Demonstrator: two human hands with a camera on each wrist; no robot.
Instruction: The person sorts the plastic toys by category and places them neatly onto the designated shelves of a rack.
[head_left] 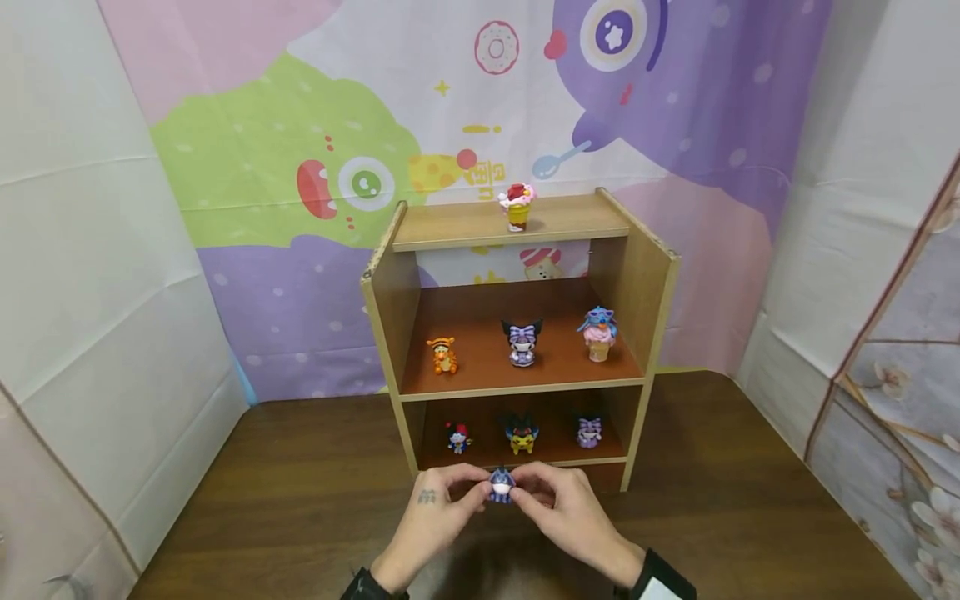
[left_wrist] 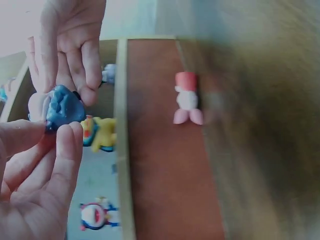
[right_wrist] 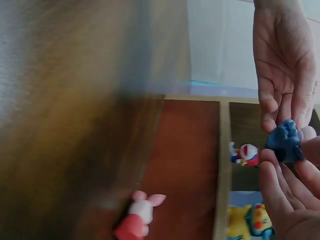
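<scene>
A small dark blue toy figurine [head_left: 502, 486] with a white lower face is held in front of the shelf unit's lowest part. My left hand [head_left: 441, 510] pinches its left side between thumb and fingers. On the opposite side, the right hand [head_left: 564, 510] pinches it in the same way. From the left wrist view, the figurine's rounded blue back [left_wrist: 65, 107] shows between the fingertips. A pink, white and red figurine [left_wrist: 187, 98] stands on the red-brown bottom board; in the head view it is hidden behind the hands.
The wooden shelf unit [head_left: 517, 388] stands on a brown table [head_left: 315, 467]. On its middle board are a tiger figurine [head_left: 443, 356], a black-eared figurine [head_left: 522, 344] and a blue-and-pink ice-cream figurine [head_left: 597, 335]. Several smaller figurines occupy the level below. A sundae figurine [head_left: 517, 208] tops the unit.
</scene>
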